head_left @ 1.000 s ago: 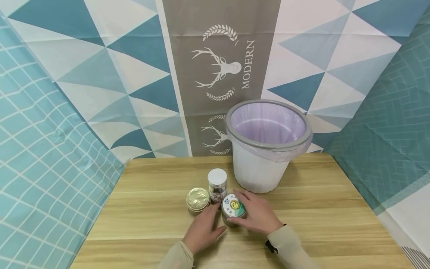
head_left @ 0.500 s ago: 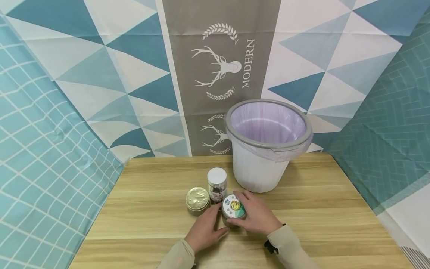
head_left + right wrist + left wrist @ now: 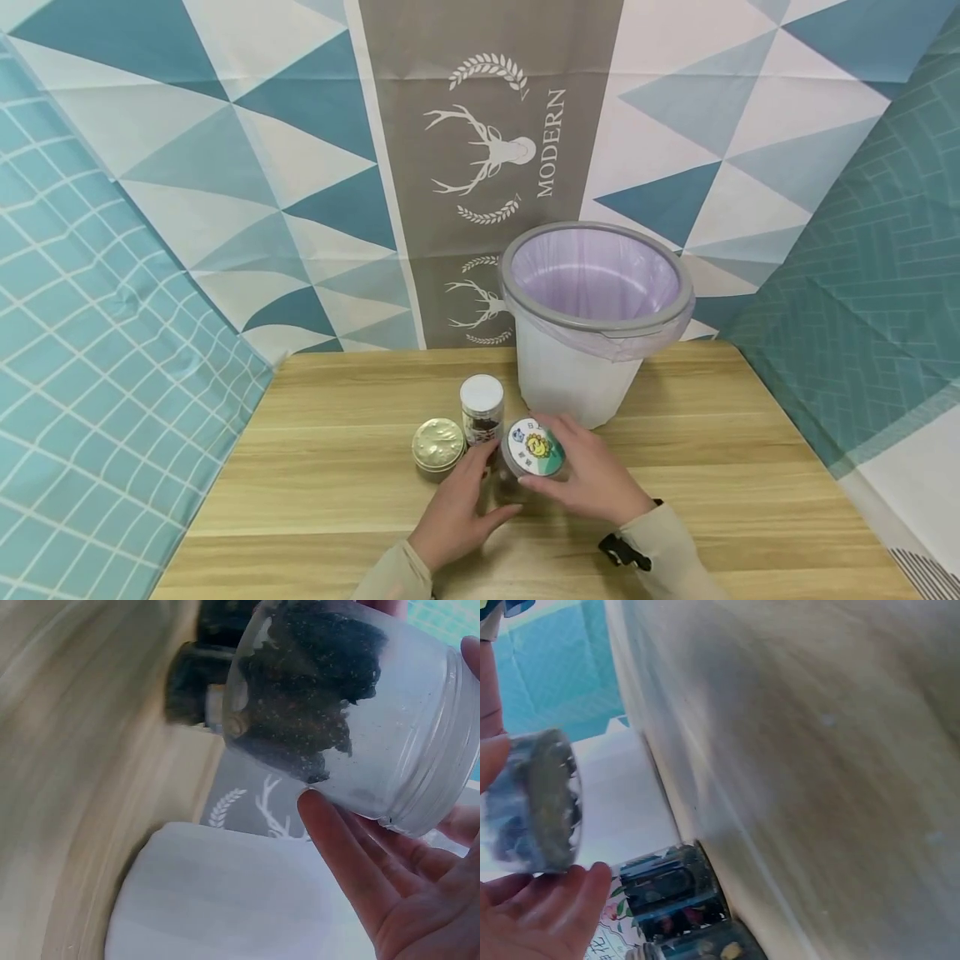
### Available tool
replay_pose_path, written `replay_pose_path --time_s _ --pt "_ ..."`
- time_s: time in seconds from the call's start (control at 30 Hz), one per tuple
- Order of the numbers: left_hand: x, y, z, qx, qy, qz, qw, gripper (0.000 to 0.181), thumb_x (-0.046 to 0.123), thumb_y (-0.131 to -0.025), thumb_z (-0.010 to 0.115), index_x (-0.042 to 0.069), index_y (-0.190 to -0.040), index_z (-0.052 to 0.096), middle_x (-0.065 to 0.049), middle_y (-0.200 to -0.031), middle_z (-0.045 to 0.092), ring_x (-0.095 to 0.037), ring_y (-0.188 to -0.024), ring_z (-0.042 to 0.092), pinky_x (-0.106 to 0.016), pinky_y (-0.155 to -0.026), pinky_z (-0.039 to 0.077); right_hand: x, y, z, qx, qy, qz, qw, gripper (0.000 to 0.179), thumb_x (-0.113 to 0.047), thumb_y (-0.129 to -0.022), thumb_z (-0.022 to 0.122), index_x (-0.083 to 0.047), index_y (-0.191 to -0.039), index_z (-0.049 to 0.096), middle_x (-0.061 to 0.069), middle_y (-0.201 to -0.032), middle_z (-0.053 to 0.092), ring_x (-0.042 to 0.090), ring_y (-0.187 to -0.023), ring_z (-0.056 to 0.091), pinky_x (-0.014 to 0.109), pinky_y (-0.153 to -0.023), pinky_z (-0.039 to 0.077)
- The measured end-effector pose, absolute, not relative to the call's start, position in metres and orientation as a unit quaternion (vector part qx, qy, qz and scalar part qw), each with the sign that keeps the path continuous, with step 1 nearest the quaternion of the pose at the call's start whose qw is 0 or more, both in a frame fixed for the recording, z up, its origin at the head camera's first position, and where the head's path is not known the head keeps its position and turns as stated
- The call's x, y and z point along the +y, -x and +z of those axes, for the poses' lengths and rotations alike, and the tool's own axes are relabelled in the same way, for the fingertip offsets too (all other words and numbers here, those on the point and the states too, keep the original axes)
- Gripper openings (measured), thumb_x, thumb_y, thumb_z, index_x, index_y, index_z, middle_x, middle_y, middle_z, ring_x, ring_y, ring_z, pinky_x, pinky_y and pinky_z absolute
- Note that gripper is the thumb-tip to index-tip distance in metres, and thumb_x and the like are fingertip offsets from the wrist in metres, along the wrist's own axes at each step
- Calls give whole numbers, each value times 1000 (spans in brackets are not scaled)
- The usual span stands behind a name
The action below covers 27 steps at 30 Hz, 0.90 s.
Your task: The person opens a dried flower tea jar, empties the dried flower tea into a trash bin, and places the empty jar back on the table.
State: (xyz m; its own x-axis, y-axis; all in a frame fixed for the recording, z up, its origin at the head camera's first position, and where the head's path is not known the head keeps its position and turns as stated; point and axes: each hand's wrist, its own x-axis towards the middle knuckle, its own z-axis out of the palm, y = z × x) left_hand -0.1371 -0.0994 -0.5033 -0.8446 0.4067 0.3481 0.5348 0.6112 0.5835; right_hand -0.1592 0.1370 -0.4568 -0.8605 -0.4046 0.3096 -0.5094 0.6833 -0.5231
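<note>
My right hand (image 3: 596,479) grips a clear round jar (image 3: 409,705) near its lid (image 3: 536,447), which has a yellow sunflower-like face printed on it. Dark, crumbly dried stuff lies inside the jar, and its base is off the table. Close on its left is my left hand (image 3: 457,515), thumb and fingers spread and not closed round the jar. Just beyond the left fingertips stand a white-lidded clear jar (image 3: 482,398) with dark contents and a gold-lidded jar (image 3: 438,443). The left wrist view shows the lifted jar's underside above the left fingers (image 3: 574,900).
A white bin (image 3: 573,379) lined with a purple bag stands at the back right, behind the jars. Patterned cloth (image 3: 322,167) hangs behind the wooden table (image 3: 322,500) and along both sides.
The right hand has lifted the sunflower-lidded jar and shifted it slightly right, away from the other two jars. The left hand has stayed nearly in place.
</note>
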Motion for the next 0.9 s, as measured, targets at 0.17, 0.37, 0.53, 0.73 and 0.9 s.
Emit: replay_pose_path --time_s 0.17,0.37,0.53,0.73,0.9 --pt "-95 140 -499 -876 270 -379 124 99 51 -83 83 20 -161 30 0 -153 49 -17 -138 53 -41 -114 48 141 156 -449 -885 -269 369 94 84 -46 -84 84 -13 -152 48 2 -132 63 16 -111 65 37 -91 59" --pt "-87 146 -493 -857 279 -405 153 108 51 -76 89 16 -160 30 -4 -153 50 -21 -138 53 -45 -114 48 141 154 -447 -856 -299 409 97 76 -37 -89 81 -13 -153 46 4 -134 61 13 -111 63 31 -86 60" --pt "-86 149 -489 -853 294 -393 178 102 42 -73 94 11 -154 40 -5 -144 54 -19 -129 56 -43 -108 53 142 154 -447 -850 -312 412 101 72 -35 -92 76 -17 -154 44 3 -136 60 10 -112 61 32 -87 59" --pt "-85 149 -484 -858 305 -353 213 99 42 -69 95 7 -148 47 -7 -134 57 -17 -117 59 -38 -97 58 141 154 -445 -862 -304 389 118 68 -42 -94 72 -13 -151 48 4 -132 62 11 -107 62 33 -86 58" --pt "-85 148 -481 -863 310 -336 217 97 45 -70 94 9 -148 48 -6 -128 59 -15 -112 61 -34 -94 59 139 152 -444 -877 -285 366 128 68 -45 -92 75 -12 -147 51 3 -128 63 11 -103 62 32 -84 56"
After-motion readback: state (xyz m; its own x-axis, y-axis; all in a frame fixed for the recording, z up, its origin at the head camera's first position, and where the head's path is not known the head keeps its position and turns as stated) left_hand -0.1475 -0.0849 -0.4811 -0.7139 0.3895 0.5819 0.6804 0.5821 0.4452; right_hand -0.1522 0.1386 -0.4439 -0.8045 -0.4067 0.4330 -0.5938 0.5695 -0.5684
